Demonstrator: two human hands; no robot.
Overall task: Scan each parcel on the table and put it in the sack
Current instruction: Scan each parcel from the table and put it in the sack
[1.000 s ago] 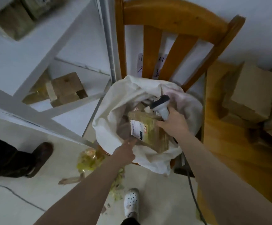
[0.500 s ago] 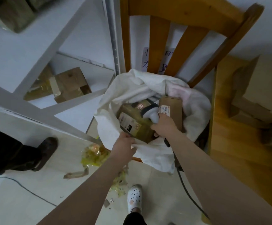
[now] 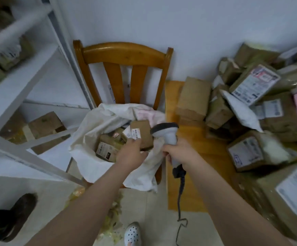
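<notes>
The small brown parcel [image 3: 142, 134] stands in the open mouth of the sack [image 3: 94, 164], at its right inner side, with its white label turned up to the camera. Other labelled parcels [image 3: 107, 148] lie deeper in the sack, to the left of it. The left hand [image 3: 131, 154] reaches over the front rim of the sack, and its fingers [image 3: 135, 142] touch the lower edge of the small brown parcel. The fingers look nearly straight, but I cannot tell if they pinch the parcel or only press on it. Just right of the sack, the right hand [image 3: 179, 154] is clamped around the handle of the scanner [image 3: 165, 133]. Its cable [image 3: 180, 190] hangs down towards the floor.

I judge that the step in hand is the putting in: this parcel is already inside the sack and only needs to settle. The next move calls for the left hand to come out of the sack and go to the bench [image 3: 213, 146], right of the sack, where many parcels wait. The plain brown box [image 3: 193, 98] is the nearest one to the sack, but it shows no label, so it probably needs turning before the scanner can read it. The sack sits on a wooden chair [image 3: 124, 54], and its loose rim could fold over the opening.
</notes>
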